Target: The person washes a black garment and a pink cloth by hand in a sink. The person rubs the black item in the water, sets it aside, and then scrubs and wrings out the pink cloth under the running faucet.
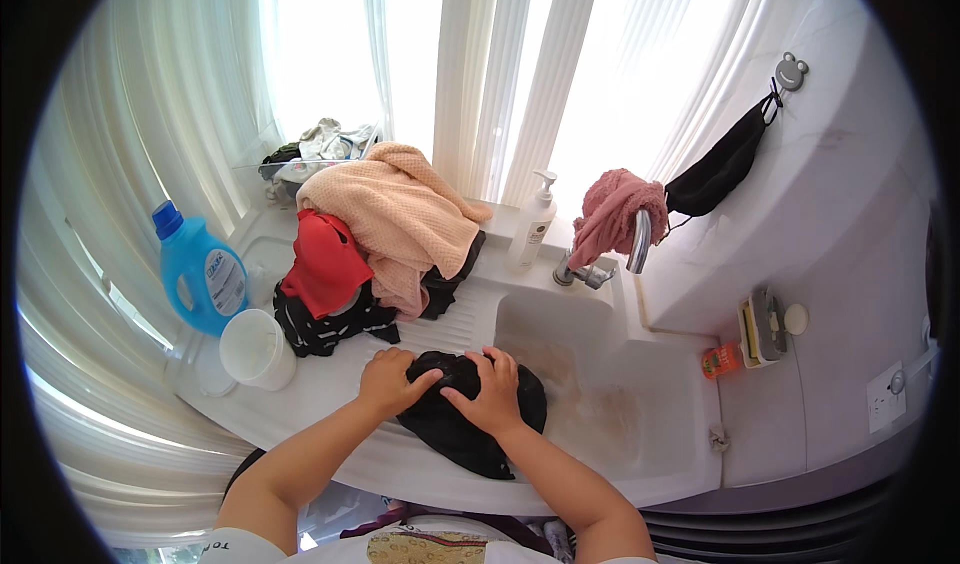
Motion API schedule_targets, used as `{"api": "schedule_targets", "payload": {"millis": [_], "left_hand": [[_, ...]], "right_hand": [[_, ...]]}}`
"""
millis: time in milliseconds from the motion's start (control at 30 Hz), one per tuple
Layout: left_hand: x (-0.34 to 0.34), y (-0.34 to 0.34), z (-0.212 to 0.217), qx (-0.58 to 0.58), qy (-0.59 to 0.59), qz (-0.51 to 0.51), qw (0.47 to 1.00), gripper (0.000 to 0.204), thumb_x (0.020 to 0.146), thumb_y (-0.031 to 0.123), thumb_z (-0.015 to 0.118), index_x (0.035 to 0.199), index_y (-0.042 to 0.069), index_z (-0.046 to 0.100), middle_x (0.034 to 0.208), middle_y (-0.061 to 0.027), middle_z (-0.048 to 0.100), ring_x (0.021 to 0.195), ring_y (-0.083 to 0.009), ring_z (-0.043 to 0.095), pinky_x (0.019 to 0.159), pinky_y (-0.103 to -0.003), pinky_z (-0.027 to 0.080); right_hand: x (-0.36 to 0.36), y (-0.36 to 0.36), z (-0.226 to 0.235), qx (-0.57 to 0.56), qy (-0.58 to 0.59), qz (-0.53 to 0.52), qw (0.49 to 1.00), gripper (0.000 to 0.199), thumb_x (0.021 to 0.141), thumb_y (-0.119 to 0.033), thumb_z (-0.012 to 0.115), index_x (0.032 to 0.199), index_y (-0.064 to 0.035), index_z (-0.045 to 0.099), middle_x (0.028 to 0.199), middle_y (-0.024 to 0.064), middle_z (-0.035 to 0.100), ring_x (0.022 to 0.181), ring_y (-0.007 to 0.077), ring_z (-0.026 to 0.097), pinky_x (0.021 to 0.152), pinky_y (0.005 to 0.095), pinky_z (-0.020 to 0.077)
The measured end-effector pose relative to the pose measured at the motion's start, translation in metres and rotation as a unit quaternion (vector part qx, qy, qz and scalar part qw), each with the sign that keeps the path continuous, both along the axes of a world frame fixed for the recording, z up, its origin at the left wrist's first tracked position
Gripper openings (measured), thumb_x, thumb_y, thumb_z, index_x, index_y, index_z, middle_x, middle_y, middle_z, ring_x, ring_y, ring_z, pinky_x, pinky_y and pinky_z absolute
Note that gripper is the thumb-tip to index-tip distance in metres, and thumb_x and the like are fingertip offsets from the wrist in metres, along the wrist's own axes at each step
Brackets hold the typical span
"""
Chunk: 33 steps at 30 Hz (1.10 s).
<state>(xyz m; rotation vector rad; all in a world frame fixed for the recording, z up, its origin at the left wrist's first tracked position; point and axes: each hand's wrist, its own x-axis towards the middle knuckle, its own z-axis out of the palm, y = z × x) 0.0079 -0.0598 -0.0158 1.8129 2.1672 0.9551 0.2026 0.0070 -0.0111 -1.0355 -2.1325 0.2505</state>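
Observation:
A dark, bunched-up black garment (462, 442) lies over the sink's left edge, partly on the ribbed washboard surface and partly hanging into the basin. My left hand (394, 380) presses on its upper left side with curled fingers. Gripping the top of the same cloth, my right hand (486, 392) has its thumb close to the left thumb. Folds of the cloth hide some fingertips. Cloudy water stands in the white basin (675, 389) to the right of the garment.
Peach towel (400, 209), red cloth (322, 262) and black-and-white cloth (300, 329) are piled at the back left. Nearby stand a blue detergent bottle (200, 274) and white tub (258, 352). A pump bottle (532, 224) stands near the faucet (640, 244), which is draped with a pink cloth (620, 209).

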Motion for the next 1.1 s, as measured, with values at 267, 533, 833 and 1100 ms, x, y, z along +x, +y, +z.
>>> {"api": "schedule_targets", "payload": {"millis": [267,533,833,1100], "left_hand": [[0.061,0.018,0.025,-0.182,-0.262,-0.049,0.947,0.059,0.066,0.049,0.077,0.096,-0.001,0.071,0.090,-0.0195,0.071,0.087,-0.0310,0.070,0.079,-0.037,0.053],[0.203,0.017,0.013,-0.053,-0.342,-0.344,0.873,0.060,0.081,0.052,0.072,0.105,-0.002,0.062,0.101,-0.0161,0.065,0.100,-0.0318,0.061,0.086,-0.040,0.048],[0.132,0.096,0.041,-0.120,-0.878,-0.140,0.441,0.080,0.092,0.059,0.054,0.148,0.008,0.028,0.141,-0.0212,0.046,0.127,-0.0275,0.051,0.105,-0.051,0.041],[0.048,0.052,0.073,-0.132,-0.729,-0.070,0.668,0.068,0.066,-0.003,0.063,0.133,0.004,0.051,0.122,-0.0112,0.061,0.116,-0.0257,0.058,0.102,-0.038,0.046]], "right_hand": [[0.088,0.043,-0.046,-0.743,0.136,-0.155,0.636,0.090,0.082,-0.083,0.040,0.114,-0.0027,0.065,0.110,0.0153,0.069,0.100,0.0285,0.065,0.086,0.0364,0.0503],[0.156,0.106,0.006,-0.675,0.304,0.099,0.665,0.035,0.078,-0.007,0.066,0.110,0.0054,0.062,0.102,0.0154,0.068,0.088,0.0245,0.068,0.080,0.0356,0.0565],[0.156,0.092,0.098,-0.478,0.032,0.329,0.814,0.053,0.069,0.006,0.064,0.121,0.0019,0.060,0.112,0.0124,0.067,0.105,0.0219,0.063,0.094,0.0331,0.0481],[0.089,0.026,0.049,-0.196,-0.128,0.376,0.896,0.049,0.073,-0.002,0.065,0.122,-0.0060,0.062,0.125,0.0150,0.061,0.116,0.0354,0.054,0.102,0.0407,0.0423]]}}
